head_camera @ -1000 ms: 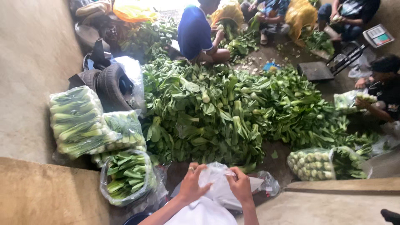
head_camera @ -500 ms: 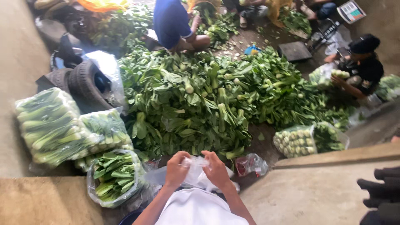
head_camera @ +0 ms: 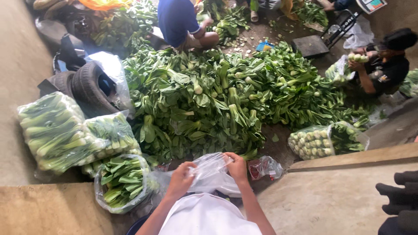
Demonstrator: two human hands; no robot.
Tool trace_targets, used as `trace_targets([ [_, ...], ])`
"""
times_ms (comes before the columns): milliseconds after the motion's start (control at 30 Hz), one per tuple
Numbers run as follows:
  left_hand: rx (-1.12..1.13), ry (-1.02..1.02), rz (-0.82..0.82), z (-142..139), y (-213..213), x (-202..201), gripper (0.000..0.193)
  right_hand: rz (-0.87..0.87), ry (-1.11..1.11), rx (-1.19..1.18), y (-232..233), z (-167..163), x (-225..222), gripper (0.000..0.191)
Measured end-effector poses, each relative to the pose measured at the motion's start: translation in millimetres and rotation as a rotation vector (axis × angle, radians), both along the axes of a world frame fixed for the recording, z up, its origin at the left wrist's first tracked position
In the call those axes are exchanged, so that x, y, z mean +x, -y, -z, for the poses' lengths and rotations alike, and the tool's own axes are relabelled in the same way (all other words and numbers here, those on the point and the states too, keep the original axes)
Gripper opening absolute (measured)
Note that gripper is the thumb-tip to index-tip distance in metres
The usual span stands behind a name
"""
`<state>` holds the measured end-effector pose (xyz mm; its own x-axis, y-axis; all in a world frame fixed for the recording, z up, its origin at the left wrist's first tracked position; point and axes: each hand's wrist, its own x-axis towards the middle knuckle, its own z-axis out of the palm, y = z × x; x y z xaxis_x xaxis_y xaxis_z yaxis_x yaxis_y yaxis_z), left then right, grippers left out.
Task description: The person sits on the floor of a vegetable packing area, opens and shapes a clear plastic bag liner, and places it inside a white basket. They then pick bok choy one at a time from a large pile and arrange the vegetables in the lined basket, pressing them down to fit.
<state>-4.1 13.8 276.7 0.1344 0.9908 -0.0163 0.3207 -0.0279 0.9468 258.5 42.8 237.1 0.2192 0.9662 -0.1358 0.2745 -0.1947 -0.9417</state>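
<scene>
Head camera looks steeply down over greens pile [head_camera: 217,100].

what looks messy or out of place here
Trimmed stem bits lie scattered on the ground beyond the greens pile, near the person in blue. A car tyre sits oddly among the bagged greens. Nothing looks damaged.

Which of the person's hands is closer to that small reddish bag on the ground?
The right hand. It holds the clear plastic bag just left of the small reddish bag. The left hand grips the same clear bag farther left.
</scene>
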Motion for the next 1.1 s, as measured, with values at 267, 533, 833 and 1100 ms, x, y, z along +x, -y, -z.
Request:
trace_targets([
  [267, 0.098, -0.03, 0.003, -4, -22, -12, 0.037, -0.114, -0.492, -0.298, -1, 15, 7, 0.022],
  [533, -0.219, -0.156, -0.042, -25, -51, -66, 0.031, -0.417, 0.092, 0.166, 16, -17, -23, 0.052],
  [833, -0.199, -0.05, -0.281, -23, -45, -65, 0.028, -0.484, 0.263, -0.206, 21, 27, -26, 0.042],
  [1100, -0.17, -0.105, -0.284, -29, -47, -98, 0.028, -0.248, 0.398, 0.231, 21, 20, -17, 0.024],
])
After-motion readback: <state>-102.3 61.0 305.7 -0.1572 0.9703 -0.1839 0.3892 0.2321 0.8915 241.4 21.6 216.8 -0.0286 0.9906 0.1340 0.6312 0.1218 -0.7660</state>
